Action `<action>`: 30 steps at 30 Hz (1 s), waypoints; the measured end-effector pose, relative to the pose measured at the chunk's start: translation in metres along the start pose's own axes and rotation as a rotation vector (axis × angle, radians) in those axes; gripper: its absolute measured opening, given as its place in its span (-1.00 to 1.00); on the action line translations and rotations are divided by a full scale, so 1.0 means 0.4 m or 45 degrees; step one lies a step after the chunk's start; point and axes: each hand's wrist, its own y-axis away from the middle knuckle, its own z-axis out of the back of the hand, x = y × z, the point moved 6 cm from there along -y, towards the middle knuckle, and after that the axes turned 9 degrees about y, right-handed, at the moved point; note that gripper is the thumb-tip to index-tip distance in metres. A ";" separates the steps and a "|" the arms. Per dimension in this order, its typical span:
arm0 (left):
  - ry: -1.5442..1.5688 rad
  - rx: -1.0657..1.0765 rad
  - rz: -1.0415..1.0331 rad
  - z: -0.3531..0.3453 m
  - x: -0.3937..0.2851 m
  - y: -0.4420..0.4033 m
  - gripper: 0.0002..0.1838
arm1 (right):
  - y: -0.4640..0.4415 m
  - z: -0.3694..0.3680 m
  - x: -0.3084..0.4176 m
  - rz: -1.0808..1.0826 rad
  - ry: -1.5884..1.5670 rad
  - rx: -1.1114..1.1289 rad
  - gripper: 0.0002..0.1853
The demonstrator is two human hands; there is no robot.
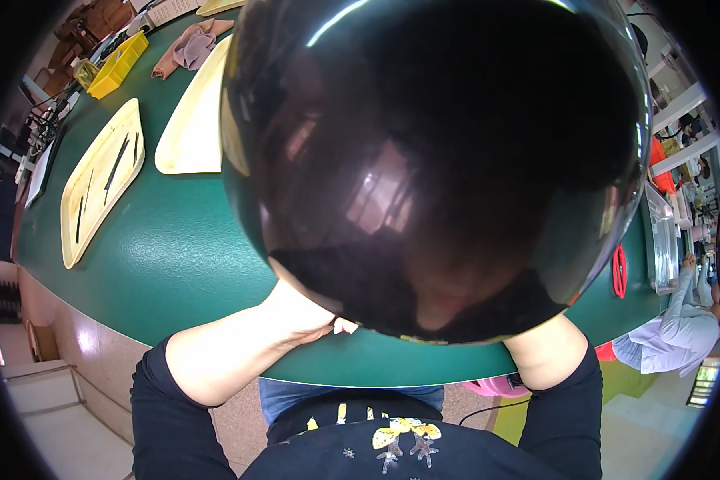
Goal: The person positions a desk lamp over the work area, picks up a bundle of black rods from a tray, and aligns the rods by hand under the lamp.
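A large, round, glossy black object [456,160] fills the upper middle of the head view, very close to the camera, with reflections on its surface. My left hand [304,314] is at its lower left edge, above the green table [176,256]; a few fingertips show beneath the edge, and the rest of the fingers are hidden. On the right, my forearm [548,348] passes behind the lower right edge of the black object, which covers my right hand. What either hand holds cannot be made out.
A cream tray [96,188] with thin dark tools lies at left, beside another cream tray [188,128]. Behind are a yellow bin [118,66] and cloths [190,48]. At right are red handles [619,272], a clear container [662,240] and a seated person [680,332].
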 end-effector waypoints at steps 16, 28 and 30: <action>0.697 0.257 0.408 0.051 0.109 -0.012 -0.79 | 0.002 -0.037 0.046 0.321 0.306 0.135 -0.62; 0.928 0.275 0.658 0.069 0.141 0.006 -0.75 | 0.017 -0.068 0.142 0.871 0.630 0.207 -0.32; 0.966 0.280 0.701 0.066 0.144 0.008 -0.75 | 0.034 -0.034 0.074 0.859 0.743 0.165 -0.34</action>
